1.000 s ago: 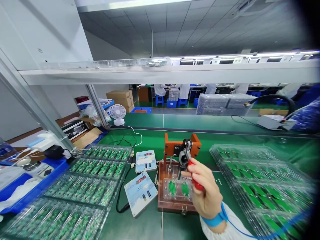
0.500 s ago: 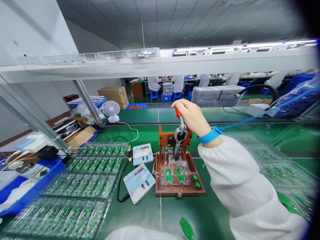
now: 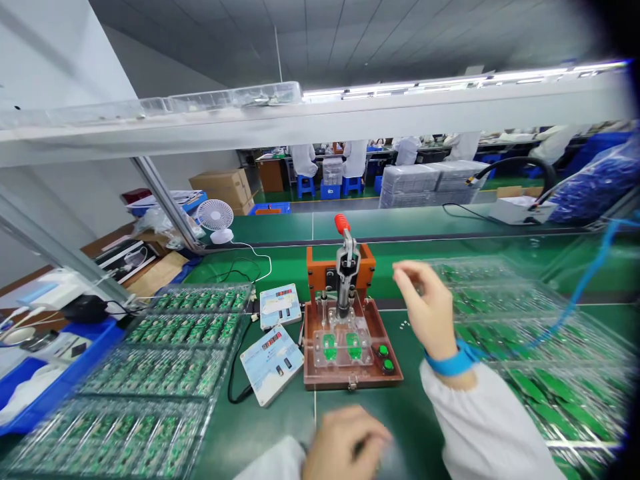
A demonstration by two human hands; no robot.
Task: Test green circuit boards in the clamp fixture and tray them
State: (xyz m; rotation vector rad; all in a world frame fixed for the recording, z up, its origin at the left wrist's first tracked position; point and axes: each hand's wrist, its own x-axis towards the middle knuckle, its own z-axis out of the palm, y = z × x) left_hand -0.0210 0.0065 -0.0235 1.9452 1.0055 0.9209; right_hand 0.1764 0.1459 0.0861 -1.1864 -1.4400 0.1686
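Note:
My right hand (image 3: 427,303), with a blue wrist strap (image 3: 453,360), hangs in the air to the right of the clamp. Its fingers are loosely bent, the thumb stands apart, and nothing shows in it. The toggle clamp's red handle (image 3: 342,223) stands upright and untouched. Below, a clear plate (image 3: 344,353) covers two green circuit boards (image 3: 354,345) in the brown test fixture (image 3: 355,381). In front of the fixture, my left hand (image 3: 345,443) is curled and blurred, fingers drawn toward the thumb; what lies in or under it is hidden.
Trays of green boards (image 3: 150,373) lie on the left, and more board trays (image 3: 540,360) on the right. Two counter boxes (image 3: 273,363) with red digits sit beside the fixture. A small white fan (image 3: 215,217) stands behind. A white shelf (image 3: 350,123) crosses above.
My right hand has let go of the red handle and moved right and down. My left hand has come into view over the spot where a loose green board lay.

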